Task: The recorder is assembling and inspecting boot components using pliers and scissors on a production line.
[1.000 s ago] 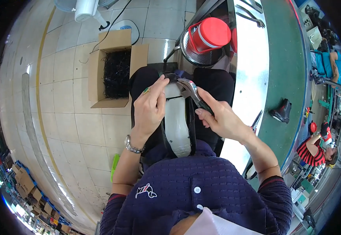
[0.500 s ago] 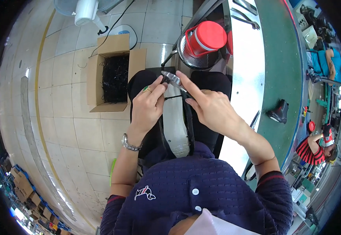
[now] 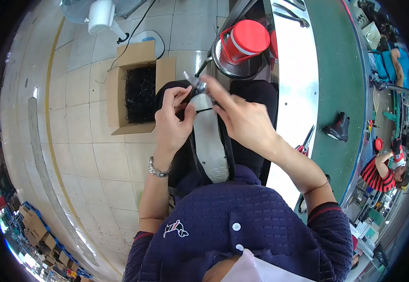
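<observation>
One shoe (image 3: 209, 145), centre frame, lies lengthwise up-down; left hand (image 3: 171, 123), curled, hold unclear, and right hand (image 3: 247, 121), gripping pincers (image 3: 196, 83), flank its upper end, about equally near.

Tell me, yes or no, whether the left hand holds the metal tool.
No, the metal tool is in the right hand, while the left hand is at the upturned shoe's far end.
</observation>
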Demonstrator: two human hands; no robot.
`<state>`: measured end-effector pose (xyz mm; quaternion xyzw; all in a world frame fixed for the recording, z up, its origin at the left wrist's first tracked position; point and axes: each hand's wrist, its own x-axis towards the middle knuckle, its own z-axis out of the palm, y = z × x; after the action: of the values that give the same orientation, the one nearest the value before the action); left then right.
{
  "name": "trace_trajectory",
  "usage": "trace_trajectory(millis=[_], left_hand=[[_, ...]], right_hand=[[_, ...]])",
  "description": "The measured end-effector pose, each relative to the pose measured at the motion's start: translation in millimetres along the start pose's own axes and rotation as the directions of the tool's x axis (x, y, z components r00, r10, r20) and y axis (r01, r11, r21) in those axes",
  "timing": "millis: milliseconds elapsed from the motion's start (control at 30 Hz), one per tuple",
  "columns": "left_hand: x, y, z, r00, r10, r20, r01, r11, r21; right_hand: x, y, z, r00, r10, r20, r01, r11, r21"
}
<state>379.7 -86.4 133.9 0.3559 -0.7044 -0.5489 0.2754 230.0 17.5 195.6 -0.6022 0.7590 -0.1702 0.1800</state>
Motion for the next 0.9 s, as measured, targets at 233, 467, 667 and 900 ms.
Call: trace_trajectory(millis=[233,467,667,900], left_hand=[[18.8,-2.7,-3.5,0.988,-0.115,0.101,0.144,0.918,-0.37],[46.6,-12.8,13.8,0.909,-0.239,0.341,0.344,0.893,-0.29],[49.2,-14.0,8.2,0.91,-0.235,0.34,0.333,0.904,-0.266],[49.9,-16.2,7.6,0.893,-0.27,0.359,0.377,0.886,-0.27]], right_hand=[[-59.5,44.8,21.8,0.9,0.431,-0.071,-0.287,0.706,0.648],[-133.6,180.4,48.7,0.651,0.699,-0.296,-0.715,0.696,0.069],[-165.6,204.2,70.7,0.67,0.616,-0.413,-0.674,0.739,0.009],[-278.6,209.2,93.3,0.176,0.68,-0.711,-0.791,0.527,0.309]])
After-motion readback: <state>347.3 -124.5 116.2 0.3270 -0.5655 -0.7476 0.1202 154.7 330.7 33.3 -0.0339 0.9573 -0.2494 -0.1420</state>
